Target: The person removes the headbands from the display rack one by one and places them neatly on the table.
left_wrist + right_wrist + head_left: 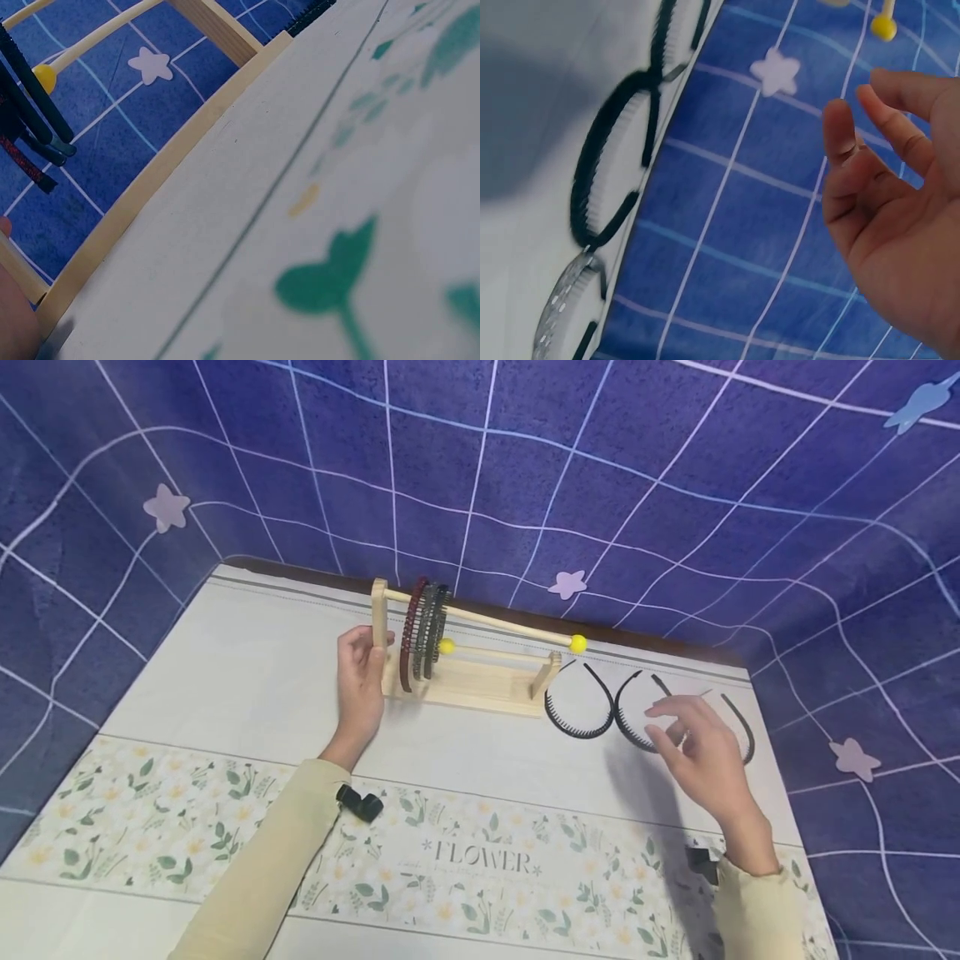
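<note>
Gripping the Wooden Rack (480, 681), Hovering over Loose Headbands (581, 735)

Nearest me, my pale sleeves (262, 852) are reaching in over the counter (247, 685), crossing a flowered band (480, 860) that is bearing the word FLOWER. A small black object (363, 806) is sitting at my left cuff.

My right hand (701, 756) is hovering toward the counter's far right corner, its fingers bending loosely and pinching nothing. It is partly covering the middle headband (624, 727) and the right-hand headband (750, 739). The toothed black headband farthest left is lying just beside the rack and meeting the middle one; in my right wrist view the right-hand one is looking silvery.

My left hand (360, 681) is pinching the rack's left post (379, 610), thumb and fingers curling round it. The rack is standing near the counter's far edge, left of the loose headbands. A dark red headband (407, 652), a grey one and a black one are hanging close together on its upper rod (510, 625), near the left post. A yellow ball (577, 644) is capping that rod's right end; another is capping the lower rod's left end.

Beyond the far edge, a blue backdrop (420, 460) is showing pale grid lines and stars.
</note>
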`<state>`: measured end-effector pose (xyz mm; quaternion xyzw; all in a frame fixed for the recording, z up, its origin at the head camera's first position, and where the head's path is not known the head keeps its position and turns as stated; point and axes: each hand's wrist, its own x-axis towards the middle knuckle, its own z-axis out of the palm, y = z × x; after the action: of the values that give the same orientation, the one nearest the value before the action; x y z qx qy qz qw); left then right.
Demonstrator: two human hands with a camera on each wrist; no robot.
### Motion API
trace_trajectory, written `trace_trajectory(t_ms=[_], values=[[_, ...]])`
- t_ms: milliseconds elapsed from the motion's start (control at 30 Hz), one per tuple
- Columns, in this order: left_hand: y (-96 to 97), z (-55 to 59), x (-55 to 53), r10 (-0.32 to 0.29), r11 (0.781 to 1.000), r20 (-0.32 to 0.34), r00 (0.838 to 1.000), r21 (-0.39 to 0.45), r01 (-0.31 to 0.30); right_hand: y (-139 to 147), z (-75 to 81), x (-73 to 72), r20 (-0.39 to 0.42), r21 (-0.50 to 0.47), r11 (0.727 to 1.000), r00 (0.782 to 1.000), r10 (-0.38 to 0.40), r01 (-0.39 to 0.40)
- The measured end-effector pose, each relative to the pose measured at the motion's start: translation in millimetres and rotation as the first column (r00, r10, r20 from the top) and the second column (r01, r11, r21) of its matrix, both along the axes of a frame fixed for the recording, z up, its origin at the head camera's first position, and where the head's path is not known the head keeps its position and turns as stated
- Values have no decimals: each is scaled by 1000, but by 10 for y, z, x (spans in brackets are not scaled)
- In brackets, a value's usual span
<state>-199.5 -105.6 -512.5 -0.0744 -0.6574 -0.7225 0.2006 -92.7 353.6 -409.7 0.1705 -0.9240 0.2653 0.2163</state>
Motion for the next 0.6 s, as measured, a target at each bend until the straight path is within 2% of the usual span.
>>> trace_trajectory(t_ms=[333,500,600], values=[[-25,-36,1,0,1000,-9,1000,10,0,-480,83,44,9,59,998,1000,24,-25],[-16,-31,-1,1,1000,-4,1000,8,-1,-714,83,43,33,24,998,998,52,-53],[-7,-26,-11,0,1000,-7,1000,6,0,-835,64,26,45,-31,997,997,70,-69]])
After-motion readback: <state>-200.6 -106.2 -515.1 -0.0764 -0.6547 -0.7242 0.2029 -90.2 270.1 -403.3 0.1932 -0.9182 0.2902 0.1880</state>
